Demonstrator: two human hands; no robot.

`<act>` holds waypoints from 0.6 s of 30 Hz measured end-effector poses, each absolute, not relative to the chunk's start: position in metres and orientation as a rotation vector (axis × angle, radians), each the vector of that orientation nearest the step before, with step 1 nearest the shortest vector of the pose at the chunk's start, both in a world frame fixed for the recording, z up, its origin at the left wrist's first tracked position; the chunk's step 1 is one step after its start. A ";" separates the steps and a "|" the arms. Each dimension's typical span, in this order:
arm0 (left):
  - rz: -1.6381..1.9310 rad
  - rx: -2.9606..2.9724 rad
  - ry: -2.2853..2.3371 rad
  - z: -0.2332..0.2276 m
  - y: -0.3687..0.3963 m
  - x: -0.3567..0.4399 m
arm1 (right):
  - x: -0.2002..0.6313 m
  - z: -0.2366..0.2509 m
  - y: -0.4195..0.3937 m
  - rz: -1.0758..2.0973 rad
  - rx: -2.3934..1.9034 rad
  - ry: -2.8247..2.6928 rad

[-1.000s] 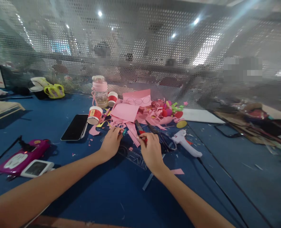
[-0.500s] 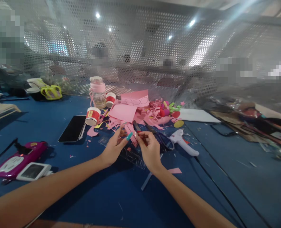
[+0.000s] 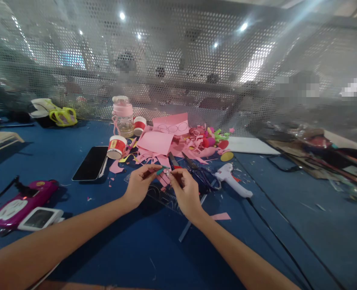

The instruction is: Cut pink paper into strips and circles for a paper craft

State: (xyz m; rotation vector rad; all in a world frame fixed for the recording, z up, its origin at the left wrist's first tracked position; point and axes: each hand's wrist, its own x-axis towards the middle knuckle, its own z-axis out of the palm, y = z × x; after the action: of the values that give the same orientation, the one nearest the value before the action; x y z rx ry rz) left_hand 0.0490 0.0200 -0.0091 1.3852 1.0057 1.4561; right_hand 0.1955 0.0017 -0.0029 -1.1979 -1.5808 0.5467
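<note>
My left hand (image 3: 138, 186) is closed in a pinch, its long teal nails close together. Whatever sits between those fingertips is too small to make out. Facing it, my right hand (image 3: 186, 192) is also pinched, fingertips almost meeting the left ones; what it holds cannot be made out. Pink strips (image 3: 164, 183) show between and below the hands, over a clear ruler-like stencil (image 3: 166, 200) on the blue table. Just beyond lie a pink paper sheet (image 3: 155, 142) and scissors (image 3: 190, 162), with handles partly hidden by my right hand.
A white glue gun (image 3: 233, 180) with a trailing cord lies right. Paper cups (image 3: 117, 147), a pink-lidded bottle (image 3: 123, 117) and a phone (image 3: 90, 164) stand or lie left. Colourful foam scraps (image 3: 210, 141) pile up before the perforated metal screen (image 3: 178, 52). A purple device (image 3: 23, 201) lies far left.
My left thumb and fingers have come together into a pinch, and the hand has shifted slightly left. My right fingertips have drawn down a little and stay close to the left ones.
</note>
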 end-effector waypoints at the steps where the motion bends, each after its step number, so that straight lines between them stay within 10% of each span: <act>1: 1.476 1.339 1.028 -0.009 0.021 0.049 | 0.196 -0.002 0.001 0.510 -1.226 -1.603; 9: 1.534 1.224 0.985 -0.005 0.023 0.045 | 0.194 0.000 -0.008 0.179 -1.384 -2.180; 18: 1.555 1.276 0.930 -0.007 0.027 0.046 | 0.190 0.000 -0.009 0.788 -1.252 -1.739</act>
State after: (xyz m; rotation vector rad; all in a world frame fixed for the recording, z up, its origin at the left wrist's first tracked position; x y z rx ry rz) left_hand 0.0457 0.0270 -0.0065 1.2763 0.9298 1.5546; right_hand 0.1902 -0.0088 0.0005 -1.2521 -1.7392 0.7883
